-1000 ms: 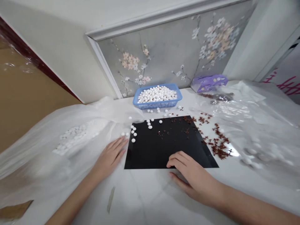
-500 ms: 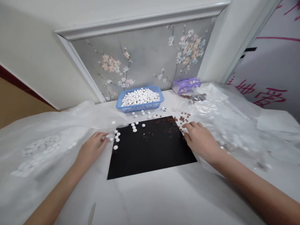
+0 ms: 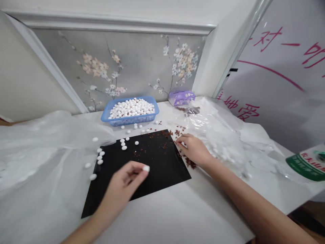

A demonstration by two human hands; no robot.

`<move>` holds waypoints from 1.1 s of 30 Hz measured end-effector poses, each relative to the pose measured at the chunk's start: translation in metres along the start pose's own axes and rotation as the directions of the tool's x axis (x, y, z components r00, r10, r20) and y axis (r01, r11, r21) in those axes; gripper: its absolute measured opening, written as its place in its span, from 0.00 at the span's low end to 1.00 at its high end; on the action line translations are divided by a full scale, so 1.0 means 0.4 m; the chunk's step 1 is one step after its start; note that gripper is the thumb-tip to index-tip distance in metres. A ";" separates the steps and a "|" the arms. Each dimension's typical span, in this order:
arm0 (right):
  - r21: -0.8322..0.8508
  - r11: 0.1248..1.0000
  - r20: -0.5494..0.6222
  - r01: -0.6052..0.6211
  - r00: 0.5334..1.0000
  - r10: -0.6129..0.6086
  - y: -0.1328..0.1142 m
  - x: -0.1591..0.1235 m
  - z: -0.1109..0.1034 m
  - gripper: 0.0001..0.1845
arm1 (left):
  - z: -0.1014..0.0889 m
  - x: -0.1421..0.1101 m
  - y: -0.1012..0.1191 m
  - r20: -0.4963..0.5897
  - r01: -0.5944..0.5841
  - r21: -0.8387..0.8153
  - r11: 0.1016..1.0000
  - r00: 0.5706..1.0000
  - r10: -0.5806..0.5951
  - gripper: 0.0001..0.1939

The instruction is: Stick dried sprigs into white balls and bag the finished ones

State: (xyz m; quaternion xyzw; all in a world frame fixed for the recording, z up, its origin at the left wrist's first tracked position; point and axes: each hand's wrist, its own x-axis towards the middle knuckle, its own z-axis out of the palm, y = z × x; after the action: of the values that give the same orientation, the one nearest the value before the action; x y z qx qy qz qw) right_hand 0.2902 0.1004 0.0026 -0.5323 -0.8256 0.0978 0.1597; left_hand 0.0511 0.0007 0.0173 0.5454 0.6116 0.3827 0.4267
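Observation:
My left hand (image 3: 123, 181) hovers over the black sheet (image 3: 162, 169), a white oval bead (image 3: 146, 168) pinched at its fingertips. Several more beads (image 3: 99, 156) lie along the sheet's left edge and on the plastic beside it. My right hand (image 3: 192, 149) rests at the sheet's right edge, fingers bunched among dark reddish-brown dried flakes (image 3: 190, 163). Whether those fingers hold any flakes is hidden. More flakes are scattered across the top of the sheet.
A blue plastic basket (image 3: 129, 121) full of white beads stands behind the sheet, near a purple packet (image 3: 181, 98). Crumpled plastic sheeting lies left (image 3: 38, 145) and right (image 3: 215, 135). A green-and-white package (image 3: 307, 166) sits at the table's right edge.
My left hand has moved from the sheet's left edge onto the sheet, now pinching a bead. My right hand stays near the right edge. The view has swung to the right.

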 end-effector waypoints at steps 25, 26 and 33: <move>0.849 0.517 0.055 -0.108 0.992 0.117 -0.107 -0.046 0.014 0.09 | 0.097 0.013 -0.021 -0.091 0.039 -0.307 0.951 0.993 -0.070 0.11; 0.915 0.382 0.103 -0.133 0.990 0.097 -0.124 -0.056 0.023 0.11 | 0.097 0.013 -0.021 -0.078 0.045 -0.302 0.952 0.994 -0.071 0.11; 0.972 -0.012 0.234 -0.234 0.972 0.015 -0.157 -0.088 0.075 0.17 | 0.093 0.008 -0.024 -0.021 0.048 -0.285 0.957 0.998 -0.056 0.15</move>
State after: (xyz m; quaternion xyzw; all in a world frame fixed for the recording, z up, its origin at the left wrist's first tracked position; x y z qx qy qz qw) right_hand 0.2391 0.0427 -0.0102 -0.3250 -0.4727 0.7065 0.4144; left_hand 0.0827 0.0028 -0.0047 0.4567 0.5704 0.4630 0.5017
